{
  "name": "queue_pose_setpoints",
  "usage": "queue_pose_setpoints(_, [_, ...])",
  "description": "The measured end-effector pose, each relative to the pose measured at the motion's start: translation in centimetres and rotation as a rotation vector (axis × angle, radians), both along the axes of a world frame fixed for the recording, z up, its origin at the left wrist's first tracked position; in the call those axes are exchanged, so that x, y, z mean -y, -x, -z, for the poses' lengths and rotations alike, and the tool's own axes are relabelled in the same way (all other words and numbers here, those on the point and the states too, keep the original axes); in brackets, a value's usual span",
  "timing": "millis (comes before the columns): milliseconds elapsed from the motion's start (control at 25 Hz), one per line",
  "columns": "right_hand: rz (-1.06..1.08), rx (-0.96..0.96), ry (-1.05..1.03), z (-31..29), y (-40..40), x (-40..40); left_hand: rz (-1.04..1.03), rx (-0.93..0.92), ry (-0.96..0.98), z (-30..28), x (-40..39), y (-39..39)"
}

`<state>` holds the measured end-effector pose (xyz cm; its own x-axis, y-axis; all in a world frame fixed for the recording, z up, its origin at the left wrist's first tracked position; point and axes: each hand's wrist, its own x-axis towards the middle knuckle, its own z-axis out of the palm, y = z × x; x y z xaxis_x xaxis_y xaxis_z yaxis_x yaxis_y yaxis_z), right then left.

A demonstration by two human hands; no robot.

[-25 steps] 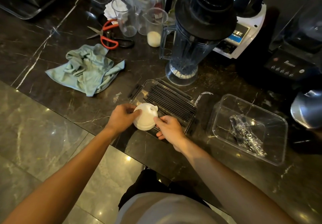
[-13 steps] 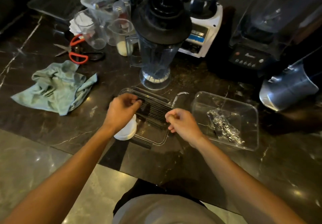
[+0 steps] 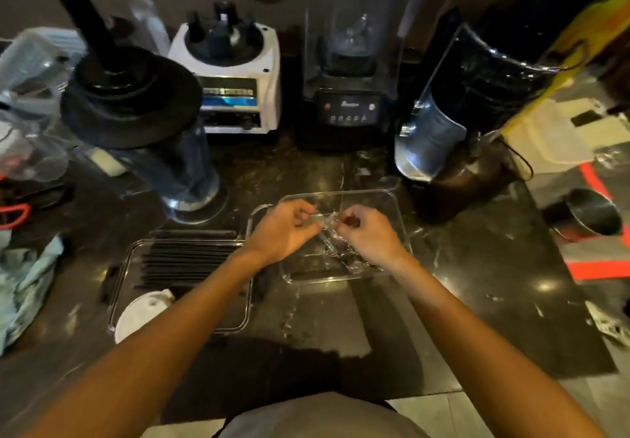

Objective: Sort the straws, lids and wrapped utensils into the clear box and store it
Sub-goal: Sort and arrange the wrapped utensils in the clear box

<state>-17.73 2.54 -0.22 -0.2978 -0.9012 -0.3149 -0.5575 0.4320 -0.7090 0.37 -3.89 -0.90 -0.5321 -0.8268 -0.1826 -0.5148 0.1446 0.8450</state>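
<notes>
Both hands are over the clear box [image 3: 392, 205] on the dark marble counter. My left hand [image 3: 284, 229] and my right hand [image 3: 370, 234] each pinch an end of a clear-wrapped utensil packet [image 3: 324, 221] above the box. More wrapped utensils [image 3: 341, 253] lie inside it, partly hidden by my hands. To the left sits a flat clear tray [image 3: 119, 284] holding a row of black straws [image 3: 191, 260]. A white lid [image 3: 143, 315] rests on the tray's near left corner.
A blender jar with a black lid [image 3: 136, 110] stands behind the tray. A white blender base [image 3: 235, 79], a black blender [image 3: 347, 96] and a steel jug [image 3: 426, 144] line the back. A teal cloth [image 3: 24, 284] and red scissors [image 3: 13, 212] lie at left.
Both hands moved right from the straw tray to the clear box and took hold of a wrapped utensil packet. The white lid was left on the tray. The view swung right.
</notes>
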Motion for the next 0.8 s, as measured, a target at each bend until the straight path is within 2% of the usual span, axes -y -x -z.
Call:
queue_pose_setpoints(120, [-0.148,-0.069,-0.119,0.6,2.2,-0.3,0.116,0.143,-0.048,1.4,0.3,3.0])
queue_pose_setpoints(240, [-0.308,-0.201,-0.309,2.2,2.7,0.1,0.224,0.321,0.046,3.2,0.4,4.5])
queue_pose_setpoints(320, [-0.352,-0.282,-0.409,2.9,2.4,0.3,0.281,0.365,0.048,4.1,0.2,5.2])
queue_pose_setpoints(520, [-0.465,-0.538,-0.38,4.3,1.0,0.5,0.37,0.454,0.124,5.7,-0.1,6.1])
queue_pose_setpoints(680, [-0.49,-0.48,-0.415,4.4,1.7,0.7,0.385,0.528,0.159,6.6,0.0,5.8])
queue_pose_setpoints(800, [-0.468,-0.362,-0.361,3.4,3.5,1.0,0.367,0.485,0.106,6.9,0.3,5.3])
